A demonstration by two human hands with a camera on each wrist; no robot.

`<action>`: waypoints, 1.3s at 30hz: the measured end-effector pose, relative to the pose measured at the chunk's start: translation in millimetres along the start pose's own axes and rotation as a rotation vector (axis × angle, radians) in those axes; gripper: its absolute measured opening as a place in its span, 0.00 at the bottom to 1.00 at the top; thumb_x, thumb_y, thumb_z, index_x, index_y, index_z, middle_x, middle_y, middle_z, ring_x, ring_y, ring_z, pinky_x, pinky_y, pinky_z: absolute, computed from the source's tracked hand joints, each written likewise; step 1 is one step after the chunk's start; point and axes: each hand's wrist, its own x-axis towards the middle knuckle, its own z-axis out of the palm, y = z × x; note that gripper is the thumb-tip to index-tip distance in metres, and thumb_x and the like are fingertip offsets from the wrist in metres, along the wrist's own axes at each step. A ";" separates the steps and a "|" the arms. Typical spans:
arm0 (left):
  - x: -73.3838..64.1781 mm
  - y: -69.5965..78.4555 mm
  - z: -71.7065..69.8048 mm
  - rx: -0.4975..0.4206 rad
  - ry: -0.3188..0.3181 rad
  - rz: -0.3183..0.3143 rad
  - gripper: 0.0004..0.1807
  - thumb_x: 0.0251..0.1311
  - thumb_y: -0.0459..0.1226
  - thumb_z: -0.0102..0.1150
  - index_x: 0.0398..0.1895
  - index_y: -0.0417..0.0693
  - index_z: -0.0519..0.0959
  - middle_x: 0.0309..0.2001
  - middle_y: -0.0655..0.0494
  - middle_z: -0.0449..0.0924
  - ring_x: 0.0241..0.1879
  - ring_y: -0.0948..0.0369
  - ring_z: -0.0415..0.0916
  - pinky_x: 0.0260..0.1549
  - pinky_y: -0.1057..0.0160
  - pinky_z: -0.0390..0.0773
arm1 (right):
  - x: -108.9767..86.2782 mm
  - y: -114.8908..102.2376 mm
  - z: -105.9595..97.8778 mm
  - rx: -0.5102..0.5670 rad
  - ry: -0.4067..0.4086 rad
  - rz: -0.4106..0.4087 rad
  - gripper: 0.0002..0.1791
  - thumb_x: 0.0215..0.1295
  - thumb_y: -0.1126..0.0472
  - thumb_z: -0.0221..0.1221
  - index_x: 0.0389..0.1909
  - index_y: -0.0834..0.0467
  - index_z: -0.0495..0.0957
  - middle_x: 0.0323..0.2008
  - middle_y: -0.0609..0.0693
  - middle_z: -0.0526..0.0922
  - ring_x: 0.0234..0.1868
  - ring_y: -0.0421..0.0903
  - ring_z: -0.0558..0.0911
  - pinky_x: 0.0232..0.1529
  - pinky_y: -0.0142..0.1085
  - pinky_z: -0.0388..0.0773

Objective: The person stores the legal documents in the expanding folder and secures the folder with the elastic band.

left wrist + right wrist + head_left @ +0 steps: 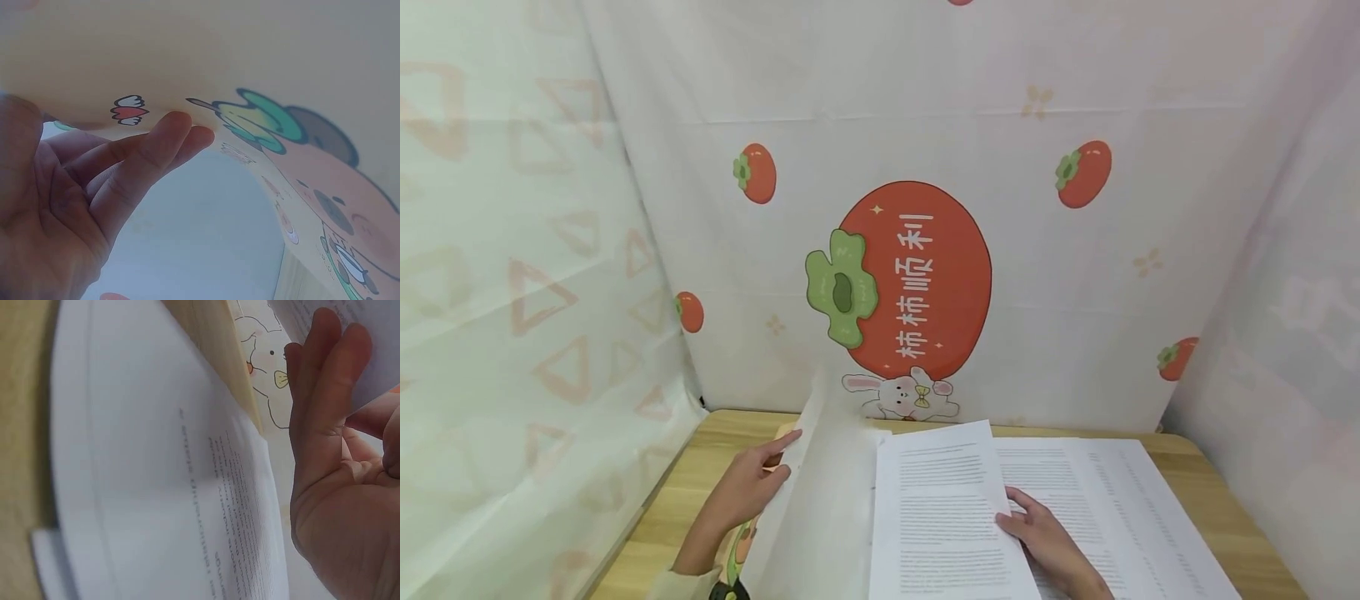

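Note:
At the left of the table, my left hand [745, 483] holds the raised cover of a folder [831, 508], whose inner side is plain white. Cartoon figures cover its outer side [312, 144] in the left wrist view, where the fingers [150, 150] lie against it. My right hand [1052, 542] pinches the right edge of a printed sheet [940, 508] beside the cover; whether it is one sheet or several I cannot tell. Under and right of that hand lie more printed papers [1127, 500], also seen close in the right wrist view.
The wooden table [1217, 492] ends at a back cloth [1037, 358] printed with persimmons and a rabbit. White cloth walls [512, 333] stand close at the left and right sides.

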 end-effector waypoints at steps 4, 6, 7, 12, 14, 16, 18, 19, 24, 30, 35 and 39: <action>-0.3 -1.4 -0.4 -0.007 0.006 0.017 0.30 0.64 0.24 0.51 0.72 0.40 0.74 0.18 0.66 0.50 0.14 0.72 0.46 0.14 0.71 0.55 | 1.7 0.5 2.0 -0.006 0.001 -0.002 0.40 0.76 0.62 0.56 0.77 0.74 0.46 0.50 0.63 0.85 0.44 0.57 0.87 0.41 0.43 0.85; 0.0 -1.8 0.0 -0.007 0.008 0.023 0.30 0.64 0.24 0.51 0.71 0.40 0.74 0.18 0.66 0.50 0.14 0.72 0.46 0.14 0.71 0.55 | 2.3 1.0 3.6 -0.007 -0.004 -0.004 0.39 0.76 0.62 0.56 0.76 0.75 0.47 0.50 0.63 0.85 0.44 0.57 0.87 0.41 0.43 0.84; 0.2 -1.8 0.3 -0.006 0.009 0.025 0.30 0.64 0.24 0.51 0.71 0.40 0.74 0.18 0.67 0.50 0.14 0.72 0.46 0.14 0.71 0.55 | 2.5 1.3 4.5 -0.009 -0.006 -0.004 0.39 0.76 0.62 0.56 0.76 0.75 0.48 0.50 0.63 0.85 0.44 0.57 0.87 0.41 0.43 0.84; 0.4 -2.3 1.5 -0.005 0.004 0.032 0.30 0.64 0.24 0.51 0.72 0.40 0.73 0.18 0.67 0.50 0.14 0.72 0.46 0.14 0.71 0.55 | 4.8 3.6 9.8 -0.009 -0.008 -0.002 0.38 0.76 0.63 0.56 0.76 0.76 0.48 0.50 0.63 0.85 0.44 0.56 0.87 0.42 0.43 0.84; 0.1 -2.8 1.8 -0.005 -0.004 0.034 0.30 0.64 0.24 0.51 0.72 0.40 0.73 0.18 0.67 0.49 0.14 0.72 0.45 0.14 0.71 0.55 | 5.8 4.0 11.4 -0.003 -0.003 0.005 0.39 0.76 0.63 0.56 0.76 0.76 0.47 0.50 0.62 0.85 0.45 0.56 0.87 0.43 0.44 0.84; -0.1 -3.1 1.9 -0.006 -0.008 0.038 0.30 0.64 0.24 0.51 0.72 0.39 0.73 0.18 0.67 0.49 0.14 0.72 0.45 0.14 0.71 0.55 | 6.3 3.7 12.3 0.006 -0.001 0.012 0.40 0.76 0.64 0.56 0.76 0.76 0.45 0.51 0.62 0.85 0.46 0.56 0.87 0.43 0.44 0.84; -0.2 -3.4 2.1 -0.008 -0.009 0.043 0.30 0.64 0.24 0.51 0.72 0.38 0.73 0.18 0.67 0.48 0.15 0.72 0.45 0.14 0.71 0.56 | 6.9 3.3 12.4 0.007 0.002 0.017 0.40 0.76 0.64 0.56 0.77 0.76 0.44 0.51 0.62 0.84 0.46 0.56 0.87 0.43 0.44 0.84; -0.2 -3.3 2.1 -0.008 -0.010 0.044 0.30 0.64 0.24 0.51 0.72 0.38 0.73 0.18 0.68 0.48 0.15 0.72 0.45 0.14 0.71 0.56 | 7.3 3.2 12.3 0.003 0.002 0.012 0.41 0.76 0.64 0.56 0.77 0.76 0.44 0.51 0.63 0.84 0.46 0.56 0.87 0.43 0.44 0.84; -0.2 -2.8 2.1 -0.005 -0.007 0.031 0.30 0.64 0.24 0.51 0.72 0.39 0.73 0.19 0.66 0.48 0.15 0.72 0.44 0.15 0.71 0.55 | 10.5 1.0 13.6 -0.039 0.039 0.013 0.41 0.76 0.62 0.57 0.77 0.75 0.46 0.50 0.62 0.85 0.44 0.56 0.87 0.41 0.43 0.84; -0.8 -1.3 2.5 -0.003 -0.007 0.024 0.30 0.64 0.24 0.50 0.72 0.39 0.73 0.21 0.65 0.49 0.16 0.72 0.44 0.16 0.71 0.56 | 13.2 -0.8 15.2 -0.069 0.080 0.026 0.41 0.75 0.60 0.57 0.77 0.74 0.48 0.51 0.61 0.84 0.44 0.55 0.87 0.41 0.45 0.84; -1.1 -0.5 1.7 0.013 -0.003 0.036 0.30 0.65 0.24 0.51 0.72 0.39 0.72 0.19 0.67 0.48 0.15 0.71 0.44 0.15 0.71 0.56 | 14.7 1.6 13.8 -0.056 0.075 0.033 0.39 0.76 0.62 0.56 0.77 0.74 0.47 0.51 0.62 0.84 0.44 0.55 0.87 0.40 0.46 0.84; -1.5 -0.9 1.4 0.012 -0.004 0.036 0.30 0.65 0.24 0.51 0.72 0.39 0.73 0.19 0.67 0.48 0.15 0.71 0.45 0.15 0.71 0.57 | 18.8 1.4 18.3 -0.068 0.103 0.034 0.38 0.76 0.62 0.56 0.77 0.74 0.50 0.51 0.62 0.84 0.44 0.55 0.87 0.42 0.45 0.84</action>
